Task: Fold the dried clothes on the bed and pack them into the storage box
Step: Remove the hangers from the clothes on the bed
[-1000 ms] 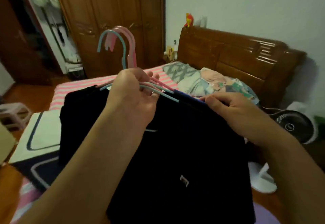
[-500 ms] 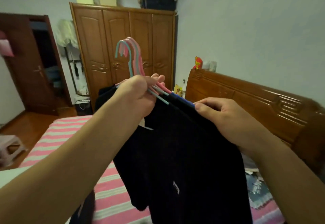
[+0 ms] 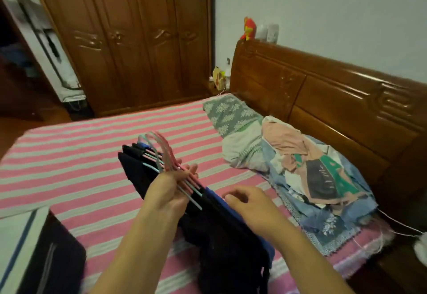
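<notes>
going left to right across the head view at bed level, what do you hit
storage box → left hand gripping the bunch of hangers → right hand on the dark clothes → pile of clothes → headboard

Dim, soft indoor light; wide-angle edge distortion.
</notes>
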Demonstrator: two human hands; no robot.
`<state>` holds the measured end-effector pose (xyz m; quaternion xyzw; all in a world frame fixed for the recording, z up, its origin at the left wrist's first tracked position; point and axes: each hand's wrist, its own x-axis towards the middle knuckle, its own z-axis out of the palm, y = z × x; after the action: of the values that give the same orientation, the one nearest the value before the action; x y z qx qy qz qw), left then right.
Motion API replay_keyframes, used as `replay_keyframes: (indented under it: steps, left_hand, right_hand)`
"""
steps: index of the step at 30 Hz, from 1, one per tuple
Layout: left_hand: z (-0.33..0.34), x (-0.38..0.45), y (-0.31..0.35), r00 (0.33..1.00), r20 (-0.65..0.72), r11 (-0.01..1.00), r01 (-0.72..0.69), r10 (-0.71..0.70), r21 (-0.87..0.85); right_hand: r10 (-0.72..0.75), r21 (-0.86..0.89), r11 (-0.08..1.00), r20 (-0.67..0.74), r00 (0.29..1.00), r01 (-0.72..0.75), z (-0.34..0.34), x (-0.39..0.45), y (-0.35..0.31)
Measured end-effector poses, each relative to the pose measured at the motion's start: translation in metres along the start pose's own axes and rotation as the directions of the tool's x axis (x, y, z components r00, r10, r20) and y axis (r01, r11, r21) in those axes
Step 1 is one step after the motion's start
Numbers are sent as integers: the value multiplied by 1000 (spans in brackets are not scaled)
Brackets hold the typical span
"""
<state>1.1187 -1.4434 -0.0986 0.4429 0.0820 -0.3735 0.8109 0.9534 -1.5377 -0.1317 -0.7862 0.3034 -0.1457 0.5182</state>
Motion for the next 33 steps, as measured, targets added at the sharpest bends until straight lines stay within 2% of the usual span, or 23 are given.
replay_keyframes:
  steps: [4,9,13,15,18,22,26,30,33]
  left_hand:
    - [-6,53,-48,989,-137,998,58,-59,-9]
    - [-2,71,-98,950,-303,997,77,-79,-18]
    - [4,70,-123,939,-342,995,0,-34,-98]
    - [6,62,-130,942,-333,990,-17,-30,-138]
    - [4,52,-134,944,-330,982,-65,3,-177]
    - [1,60,-130,876,-481,987,-108,36,-122]
    - [-3,69,-133,853,-522,985,-97,8,-142]
    - [-22,76,-126,841,-541,984,-79,-19,-159]
    - [-44,86,-108,829,-557,991,-31,-49,-133]
  right_hand:
    - [25,-54,998,72,997,-22,6,40,66]
    - [32,-96,995,127,991,-20,-39,79,123]
    - [-66,-39,996,254,965,79,-56,95,132]
    - [-156,-84,977,329,931,194,-55,99,134]
    - [-277,-194,907,395,876,374,-47,101,140]
    - [-469,-304,761,352,810,573,-31,91,144]
    - [-526,-453,655,302,795,605,-33,84,151]
    - [-568,-516,557,336,752,651,-54,76,167]
    - [-570,-566,520,328,753,640,-78,62,188]
